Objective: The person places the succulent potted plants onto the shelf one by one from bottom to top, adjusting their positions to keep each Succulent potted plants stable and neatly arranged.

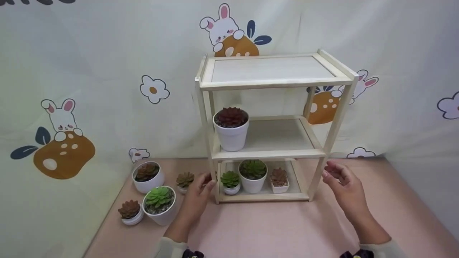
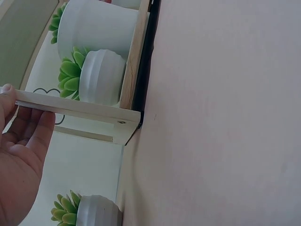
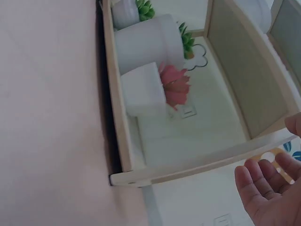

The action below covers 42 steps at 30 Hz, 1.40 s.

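A pale wooden shelf [image 1: 269,154] with three tiers stands in front of me. My left hand [image 1: 199,193] grips its front left post [image 2: 75,107], thumb on one side and fingers on the other. Beside the front right post [image 1: 333,129] is my right hand [image 1: 346,186], its fingers loosely bent and apart from the wood, the thumb close to the post. On the middle tier sits a dark red succulent in a white pot [image 1: 232,134]. Along the bottom tier are a small green succulent [image 1: 230,179], a larger green one [image 1: 253,175] and a reddish-brown one [image 3: 176,87].
Left of the shelf, potted succulents stand on the pink tabletop [image 1: 258,229]: a bright green one [image 1: 159,200], a brown one in a wide pot [image 1: 147,175] and small brown ones [image 1: 129,211]. A cloth with rabbits [image 1: 107,118] hangs close behind.
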### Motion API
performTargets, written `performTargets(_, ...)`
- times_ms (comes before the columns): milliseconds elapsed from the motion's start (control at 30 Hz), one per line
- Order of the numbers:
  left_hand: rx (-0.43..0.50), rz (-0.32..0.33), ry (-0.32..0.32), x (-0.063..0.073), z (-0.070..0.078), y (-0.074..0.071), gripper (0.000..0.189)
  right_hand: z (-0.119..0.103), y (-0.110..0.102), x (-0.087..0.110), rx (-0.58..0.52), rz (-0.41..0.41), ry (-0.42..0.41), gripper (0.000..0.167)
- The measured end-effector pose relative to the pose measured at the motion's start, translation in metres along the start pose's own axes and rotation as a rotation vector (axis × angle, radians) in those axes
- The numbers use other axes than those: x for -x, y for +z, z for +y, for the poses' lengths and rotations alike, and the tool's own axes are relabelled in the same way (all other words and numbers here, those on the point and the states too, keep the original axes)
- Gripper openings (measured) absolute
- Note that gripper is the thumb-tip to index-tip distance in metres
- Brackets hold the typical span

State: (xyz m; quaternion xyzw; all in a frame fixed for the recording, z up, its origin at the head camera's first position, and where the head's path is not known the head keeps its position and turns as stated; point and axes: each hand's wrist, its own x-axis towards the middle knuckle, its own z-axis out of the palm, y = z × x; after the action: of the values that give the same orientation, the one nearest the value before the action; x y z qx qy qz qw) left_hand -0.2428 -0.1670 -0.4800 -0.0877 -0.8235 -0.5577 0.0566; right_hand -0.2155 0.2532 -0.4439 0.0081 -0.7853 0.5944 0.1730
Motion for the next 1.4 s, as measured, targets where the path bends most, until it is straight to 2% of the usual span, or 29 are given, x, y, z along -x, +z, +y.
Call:
performTargets(267, -0.012, 0.001, 0.020, 0.000, 0.000, 0.002, 0.041, 0.026, -0.001, -0.004, -0.052, -0.081, 0.047, 0.047)
performTargets(533, -0.005, 0.005, 0.030, 0.003, 0.001, 0.002, 0.038, 0.041, 0.003, -0.005, -0.084, -0.153, 0.116, 0.046)
performTargets(900, 0.002, 0.012, -0.004, 0.002, 0.002, 0.004, 0.038, 0.047, 0.002, -0.008, -0.080, -0.191, 0.131, 0.050)
performTargets(1133, -0.034, 0.018, 0.022, 0.003, 0.001, 0.004, 0.044, 0.045, 0.004, -0.009, -0.118, -0.200, 0.149, 0.045)
performTargets(1300, -0.012, 0.035, 0.013, 0.003, 0.004, 0.005, 0.042, 0.046, 0.005, -0.011, -0.111, -0.206, 0.141, 0.043)
performTargets(1400, -0.004, 0.060, 0.038, 0.004, 0.007, 0.006, 0.041, 0.047, 0.005, -0.012, -0.114, -0.211, 0.131, 0.040)
